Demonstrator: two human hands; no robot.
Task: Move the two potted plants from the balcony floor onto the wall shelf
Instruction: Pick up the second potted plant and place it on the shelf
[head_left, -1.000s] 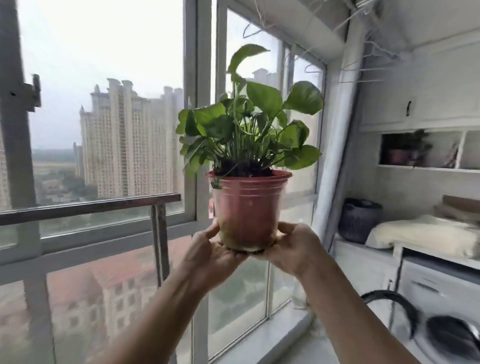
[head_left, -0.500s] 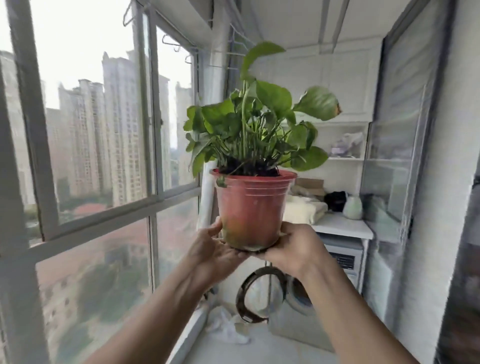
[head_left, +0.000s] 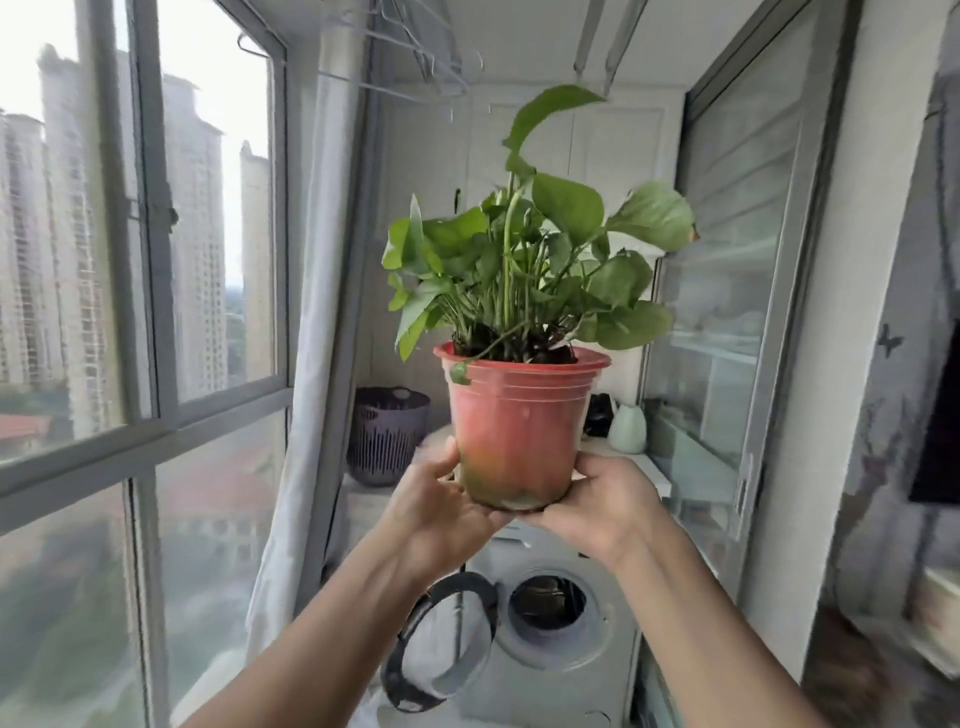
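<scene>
A red plastic pot (head_left: 514, 426) with a leafy green plant (head_left: 535, 260) is held up at chest height in the middle of the view, upright. My left hand (head_left: 441, 499) cups its lower left side and base. My right hand (head_left: 605, 501) cups the lower right side and base, thumb along the pot wall. The plant hides most of the wall behind it, so the wall shelf cannot be made out. A second potted plant is not in sight.
A washing machine (head_left: 566, 623) with its round door (head_left: 441, 644) swung open stands straight ahead under a white counter (head_left: 649, 467). A dark basket (head_left: 387, 434) and a pale green vase (head_left: 627, 428) sit on it. Windows run along the left, a glass sliding door (head_left: 727, 291) along the right.
The view has turned from the window toward the balcony's end wall and moved closer to the washing machine. The pot stays held between both hands in the same grip.
</scene>
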